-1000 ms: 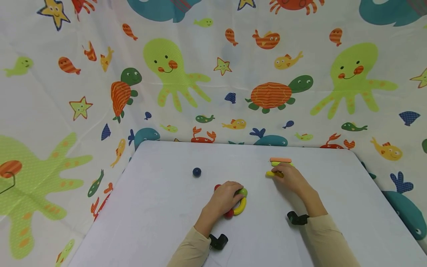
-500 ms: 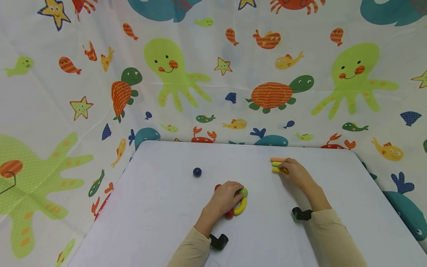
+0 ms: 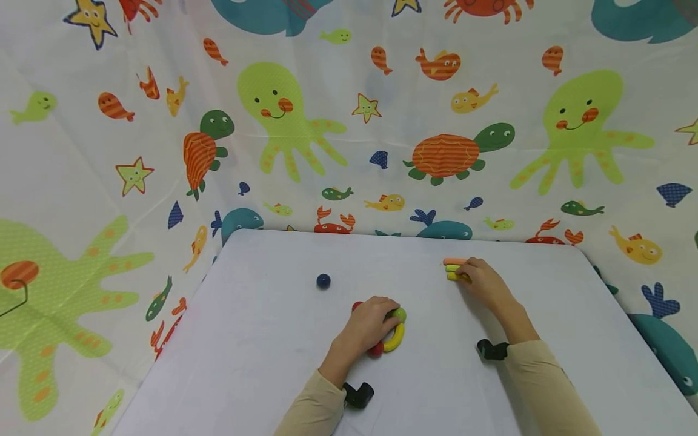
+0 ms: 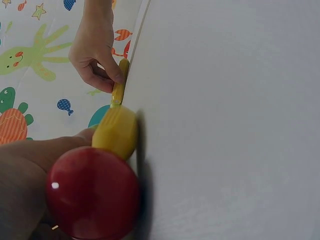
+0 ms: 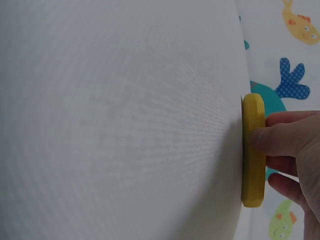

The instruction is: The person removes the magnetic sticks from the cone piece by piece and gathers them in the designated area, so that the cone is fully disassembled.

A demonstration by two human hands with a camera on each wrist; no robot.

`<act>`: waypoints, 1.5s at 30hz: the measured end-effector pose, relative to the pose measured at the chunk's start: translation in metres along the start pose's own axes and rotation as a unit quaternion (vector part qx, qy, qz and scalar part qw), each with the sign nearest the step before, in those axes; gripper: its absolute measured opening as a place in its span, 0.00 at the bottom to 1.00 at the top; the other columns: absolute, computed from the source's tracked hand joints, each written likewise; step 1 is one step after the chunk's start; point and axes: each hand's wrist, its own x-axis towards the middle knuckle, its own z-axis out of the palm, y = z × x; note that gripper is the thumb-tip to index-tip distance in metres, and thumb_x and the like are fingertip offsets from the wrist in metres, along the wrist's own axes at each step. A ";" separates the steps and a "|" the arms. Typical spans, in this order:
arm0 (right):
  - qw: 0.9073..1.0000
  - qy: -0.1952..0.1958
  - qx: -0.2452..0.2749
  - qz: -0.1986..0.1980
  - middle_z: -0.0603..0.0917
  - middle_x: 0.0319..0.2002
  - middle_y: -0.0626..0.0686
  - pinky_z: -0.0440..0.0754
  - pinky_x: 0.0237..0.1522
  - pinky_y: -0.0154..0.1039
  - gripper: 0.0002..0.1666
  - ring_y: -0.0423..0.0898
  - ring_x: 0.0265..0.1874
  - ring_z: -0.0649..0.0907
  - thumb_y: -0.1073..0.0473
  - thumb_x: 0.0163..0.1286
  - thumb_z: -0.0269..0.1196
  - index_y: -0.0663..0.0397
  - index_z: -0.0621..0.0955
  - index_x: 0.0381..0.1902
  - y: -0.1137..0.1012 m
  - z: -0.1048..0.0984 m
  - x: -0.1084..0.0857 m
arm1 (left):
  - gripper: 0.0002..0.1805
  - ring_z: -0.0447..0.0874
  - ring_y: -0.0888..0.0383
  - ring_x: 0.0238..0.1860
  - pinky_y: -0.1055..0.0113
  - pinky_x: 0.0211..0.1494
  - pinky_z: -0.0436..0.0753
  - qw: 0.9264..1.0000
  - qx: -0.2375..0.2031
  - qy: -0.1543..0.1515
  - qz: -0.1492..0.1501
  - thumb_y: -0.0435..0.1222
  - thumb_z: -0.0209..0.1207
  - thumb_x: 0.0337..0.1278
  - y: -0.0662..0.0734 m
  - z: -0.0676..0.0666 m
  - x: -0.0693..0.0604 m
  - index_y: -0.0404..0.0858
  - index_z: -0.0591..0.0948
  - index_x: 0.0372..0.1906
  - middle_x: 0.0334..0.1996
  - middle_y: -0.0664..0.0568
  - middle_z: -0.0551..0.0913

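Note:
In the head view my left hand point(image 3: 365, 327) bends over a small group of toy pieces, with thumb and forefinger either side of a green ball point(image 3: 400, 314). A curved yellow banana-like piece point(image 3: 395, 338) and a red ball point(image 3: 376, 349) lie below that hand; another red piece point(image 3: 357, 306) shows partly behind it. The left wrist view has the glossy red ball point(image 4: 92, 192) up close. Farther back, my right hand point(image 3: 484, 284) pinches a yellow stick point(image 5: 253, 150) lying on the table. Right behind it lie a yellow-green stick point(image 3: 452, 267) and an orange stick point(image 3: 454, 261), side by side.
A dark blue ball point(image 3: 323, 281) sits alone on the white table point(image 3: 262, 339), left of the other things. Behind the table's far edge hangs a curtain point(image 3: 338, 79) printed with sea animals. A small black camera is worn at each wrist.
My right hand has slid the yellow stick slightly back and to the right, up against the yellow-green one. The left hand and the pieces beneath it have stayed in place.

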 end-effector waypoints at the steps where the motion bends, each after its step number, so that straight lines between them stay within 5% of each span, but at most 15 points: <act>1: 1.000 0.003 -0.002 -0.003 0.82 0.47 0.65 0.79 0.59 0.58 0.11 0.61 0.50 0.80 0.70 0.62 0.69 0.65 0.86 0.44 0.000 0.000 0.000 | 0.17 0.83 0.56 0.57 0.65 0.63 0.80 1.000 0.000 0.000 0.001 0.43 0.64 0.65 0.000 0.000 0.000 0.41 0.85 0.54 0.52 0.53 0.87; 21: 1.000 0.014 0.000 -0.013 0.82 0.48 0.64 0.80 0.58 0.58 0.12 0.61 0.51 0.80 0.73 0.62 0.67 0.66 0.85 0.45 0.003 0.002 0.000 | 0.18 0.83 0.56 0.58 0.65 0.64 0.79 1.000 0.004 -0.007 -0.006 0.44 0.63 0.65 0.000 0.001 -0.001 0.41 0.85 0.55 0.53 0.53 0.87; 34: 0.999 0.017 0.038 0.027 0.80 0.51 0.66 0.78 0.60 0.59 0.17 0.62 0.53 0.77 0.73 0.62 0.67 0.68 0.82 0.50 -0.009 -0.001 -0.006 | 0.17 0.83 0.57 0.58 0.65 0.63 0.80 1.000 0.021 -0.009 -0.010 0.43 0.64 0.65 0.001 0.002 0.000 0.42 0.85 0.55 0.53 0.54 0.86; 39: 0.997 0.034 0.058 0.039 0.80 0.50 0.65 0.79 0.59 0.59 0.18 0.61 0.51 0.78 0.71 0.62 0.69 0.67 0.82 0.51 -0.019 -0.001 -0.010 | 0.17 0.83 0.57 0.56 0.65 0.62 0.80 0.999 0.032 -0.007 0.002 0.44 0.64 0.65 0.000 0.002 -0.001 0.42 0.85 0.55 0.52 0.54 0.87; 45: 0.995 0.075 0.067 0.008 0.81 0.45 0.64 0.81 0.57 0.57 0.14 0.60 0.49 0.80 0.70 0.61 0.70 0.68 0.84 0.46 -0.031 -0.001 -0.012 | 0.16 0.84 0.58 0.51 0.64 0.58 0.82 0.998 0.053 0.010 0.011 0.46 0.64 0.64 -0.003 0.003 -0.002 0.44 0.86 0.52 0.48 0.55 0.88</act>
